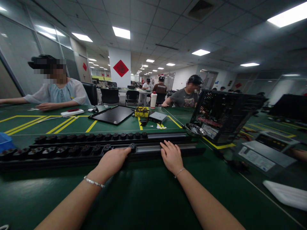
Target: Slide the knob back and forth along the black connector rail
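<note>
Two long black rails lie side by side across the green table, a near rail and a far rail. Round black socket modules line their left portions, while a pale channel shows on the right. My left hand is over the near rail, closed at the last black socket module of its row; some fingers are hidden. Farther right, my right hand rests on the same rail with its fingers stretched out and apart, holding nothing.
Behind the rails are a flat black panel, a grey box and a yellow box of cables. A metal bowl sits beside an open computer case. A power supply stands right. People sit across the table.
</note>
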Demonstrator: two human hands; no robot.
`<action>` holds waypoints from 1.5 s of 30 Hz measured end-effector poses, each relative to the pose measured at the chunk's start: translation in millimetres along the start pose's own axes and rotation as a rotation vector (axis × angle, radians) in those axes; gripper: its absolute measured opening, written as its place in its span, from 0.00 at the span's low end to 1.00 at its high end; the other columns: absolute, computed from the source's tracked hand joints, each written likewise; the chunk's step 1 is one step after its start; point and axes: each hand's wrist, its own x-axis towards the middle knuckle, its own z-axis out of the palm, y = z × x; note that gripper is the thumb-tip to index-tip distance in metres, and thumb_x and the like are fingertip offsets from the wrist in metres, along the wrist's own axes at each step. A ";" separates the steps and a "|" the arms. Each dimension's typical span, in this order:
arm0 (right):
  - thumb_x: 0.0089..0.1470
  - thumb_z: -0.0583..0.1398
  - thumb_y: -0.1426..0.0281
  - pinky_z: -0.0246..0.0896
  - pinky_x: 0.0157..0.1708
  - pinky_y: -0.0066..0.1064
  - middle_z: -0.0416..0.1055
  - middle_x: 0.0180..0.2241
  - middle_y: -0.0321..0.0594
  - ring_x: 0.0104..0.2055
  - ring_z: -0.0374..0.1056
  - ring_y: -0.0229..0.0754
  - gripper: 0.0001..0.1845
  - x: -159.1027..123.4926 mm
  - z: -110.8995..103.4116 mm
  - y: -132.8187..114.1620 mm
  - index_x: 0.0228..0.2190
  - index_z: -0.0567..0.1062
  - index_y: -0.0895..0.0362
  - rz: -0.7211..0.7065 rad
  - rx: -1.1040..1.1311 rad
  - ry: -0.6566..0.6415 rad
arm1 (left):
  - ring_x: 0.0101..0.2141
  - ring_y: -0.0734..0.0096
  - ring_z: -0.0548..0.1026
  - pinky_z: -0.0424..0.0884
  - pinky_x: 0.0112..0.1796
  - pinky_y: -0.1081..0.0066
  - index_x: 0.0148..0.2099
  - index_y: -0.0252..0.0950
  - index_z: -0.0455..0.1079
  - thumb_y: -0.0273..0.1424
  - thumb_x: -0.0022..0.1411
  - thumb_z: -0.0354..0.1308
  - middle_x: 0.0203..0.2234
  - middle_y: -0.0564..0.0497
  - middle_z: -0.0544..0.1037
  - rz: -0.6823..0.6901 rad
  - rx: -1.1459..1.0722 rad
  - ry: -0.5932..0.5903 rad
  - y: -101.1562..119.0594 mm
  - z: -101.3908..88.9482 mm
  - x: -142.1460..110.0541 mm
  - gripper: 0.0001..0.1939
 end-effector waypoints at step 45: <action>0.60 0.45 0.63 0.41 0.59 0.42 0.62 0.57 0.38 0.60 0.53 0.42 0.23 -0.3 -3.1 -1.4 0.52 0.68 0.50 0.003 0.009 -0.010 | 0.36 0.61 0.77 0.69 0.35 0.65 0.49 0.43 0.63 0.28 0.61 0.45 0.37 0.48 0.78 0.008 -0.011 -0.009 -3.1 6.9 2.8 0.14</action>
